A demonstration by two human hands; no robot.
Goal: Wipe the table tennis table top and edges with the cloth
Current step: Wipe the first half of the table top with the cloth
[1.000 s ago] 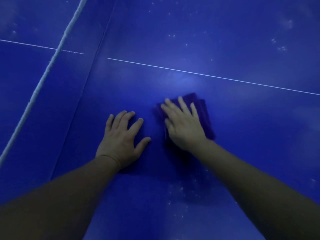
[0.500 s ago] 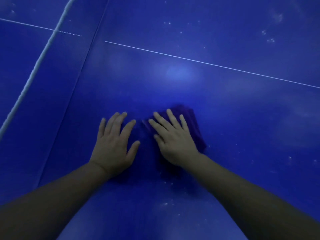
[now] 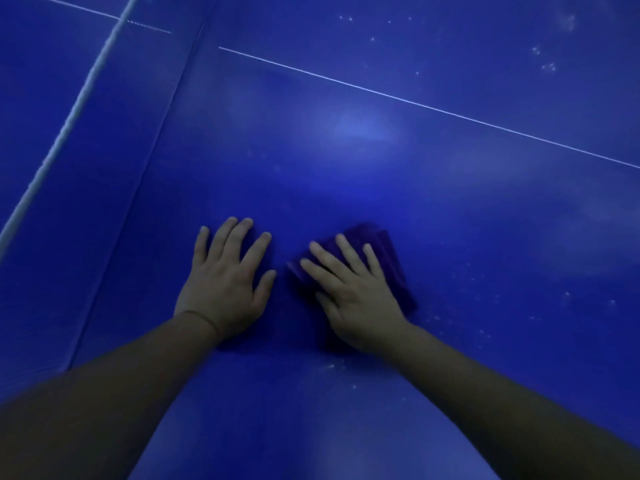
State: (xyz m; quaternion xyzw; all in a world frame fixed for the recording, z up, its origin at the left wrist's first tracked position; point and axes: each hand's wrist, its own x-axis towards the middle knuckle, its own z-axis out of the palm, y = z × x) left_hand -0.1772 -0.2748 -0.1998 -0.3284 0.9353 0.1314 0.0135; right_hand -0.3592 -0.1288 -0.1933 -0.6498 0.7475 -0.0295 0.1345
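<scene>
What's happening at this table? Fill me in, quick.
A person is wiping a blue table tennis table. The right hand presses a folded dark purple cloth flat on the top, fingers spread straight. The left hand rests flat on the bare surface beside it. White specks show on the far right, so that area looks unwiped.

We are looking down at the table tennis table top (image 3: 433, 237). It is lying flat and is dark blue, with a thin white line (image 3: 415, 103) going from 11 o'clock toward 3 o'clock. Little pale specks are sitting on it at 1 o'clock and 4 o'clock. The cloth (image 3: 391, 258) is dark purple and folded. It is lying flat on the top, just past the middle toward 5 o'clock.
</scene>
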